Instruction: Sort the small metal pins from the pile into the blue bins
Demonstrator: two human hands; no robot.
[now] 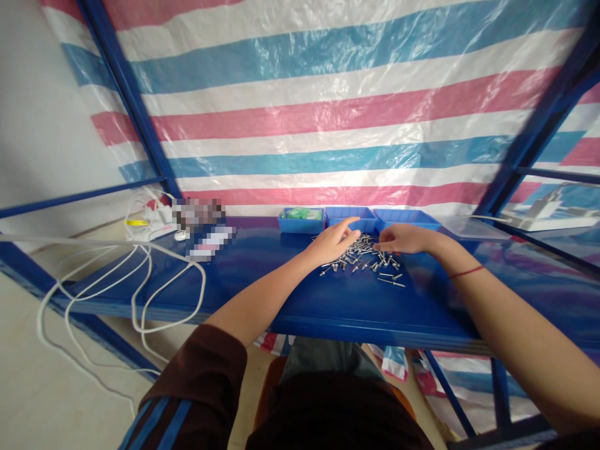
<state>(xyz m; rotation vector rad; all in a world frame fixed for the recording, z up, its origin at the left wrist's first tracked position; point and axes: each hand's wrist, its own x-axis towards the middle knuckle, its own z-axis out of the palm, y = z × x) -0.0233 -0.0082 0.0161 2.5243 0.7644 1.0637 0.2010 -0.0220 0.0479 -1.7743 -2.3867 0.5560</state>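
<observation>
A loose pile of metal rivets [360,255] lies on the blue table [290,294]. Over the left side of the pile is my left hand [334,242], its fingers apart and nothing seen in it. My right hand [398,239] is at the pile's right side with its fingers curled down and pressed together; whatever they grip is too small to make out. Two rivets [392,281] lie apart, nearer the front edge. Behind the hands are a blue tray [302,226] with green and white contents, a middle blue tray [351,214] and a right blue tray [407,217].
White cables [202,290] loop over the table's left end. A blurred-out object [199,214] and a flat item [213,242] sit at the back left. A clear lid [475,228] lies right of the trays. Blue posts [529,119] frame the striped sheet [328,119].
</observation>
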